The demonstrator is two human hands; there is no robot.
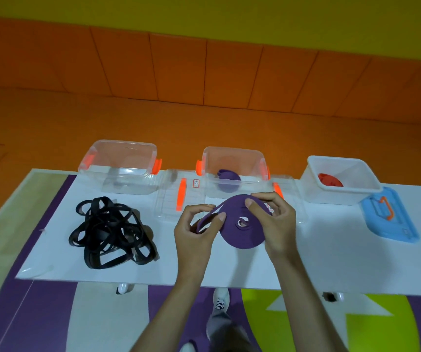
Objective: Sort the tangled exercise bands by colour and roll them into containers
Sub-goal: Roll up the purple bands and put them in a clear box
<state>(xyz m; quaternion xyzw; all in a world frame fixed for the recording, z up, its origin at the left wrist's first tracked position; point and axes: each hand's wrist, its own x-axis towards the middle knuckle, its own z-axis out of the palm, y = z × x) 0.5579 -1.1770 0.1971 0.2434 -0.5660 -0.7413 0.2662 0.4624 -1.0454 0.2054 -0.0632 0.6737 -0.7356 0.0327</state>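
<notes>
Two grips | left hand and right hand fingers pinch purple band roll | label writing illegible

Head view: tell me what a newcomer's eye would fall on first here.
First, the purple coiled rubber band over the table's middle, pinched between the left-hand grip and right-hand grip. Next, the black tangled heap of bands lying to the left on the white tabletop. Behind, a clear plastic box holds a purple roll, and a white plastic tub at right holds a red roll.
</notes>
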